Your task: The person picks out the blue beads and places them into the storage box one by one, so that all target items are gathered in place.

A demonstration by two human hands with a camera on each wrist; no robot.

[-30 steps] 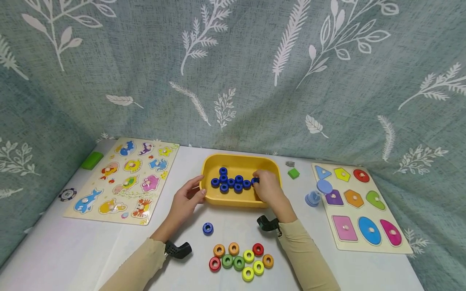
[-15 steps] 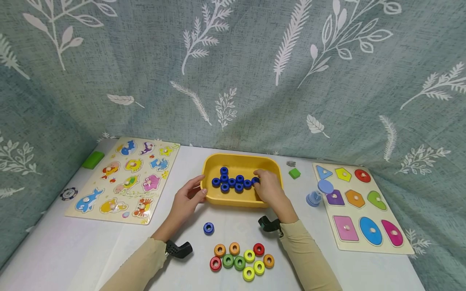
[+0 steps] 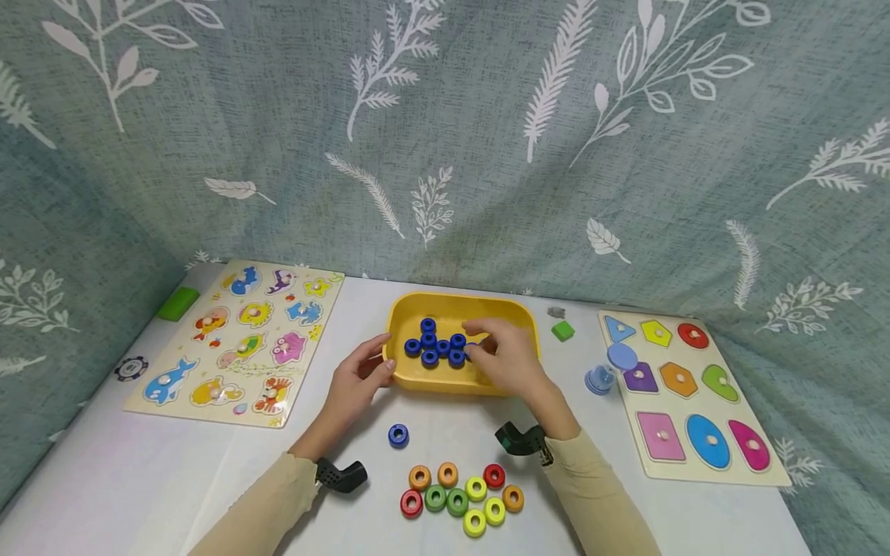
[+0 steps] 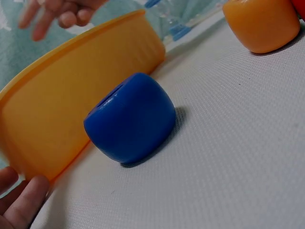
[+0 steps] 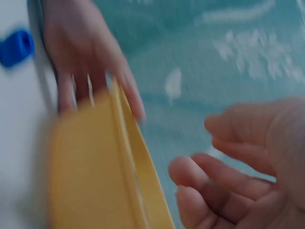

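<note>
Several dark blue ring beads (image 3: pixel 428 340) lie in a yellow tray (image 3: pixel 445 384) at the back middle of the table. My left hand (image 3: pixel 353 386) holds the tray's left end, with thumb and fingers spread against its wall. Over the tray's right half, my right hand (image 3: pixel 511 359) hovers and partly hides the beads beneath. In the right wrist view, the right hand (image 5: pixel 243 167) has thumb and fingers apart, with nothing between them. One more blue bead (image 4: pixel 133 119) sits on the table in front of the tray, apart from both hands.
Red, orange, green and yellow ring beads (image 3: pixel 456 503) lie near the front. A sea-animal puzzle board (image 3: pixel 236 347) is at left, a shape puzzle board (image 3: pixel 684 401) at right. Beside the tray are a green block (image 3: pixel 562 330) and a light blue toy piece (image 3: pixel 599 379).
My right hand has come away from the blue bead at the tray's right side and moved slightly left above the others. The left hand stays at the tray.
</note>
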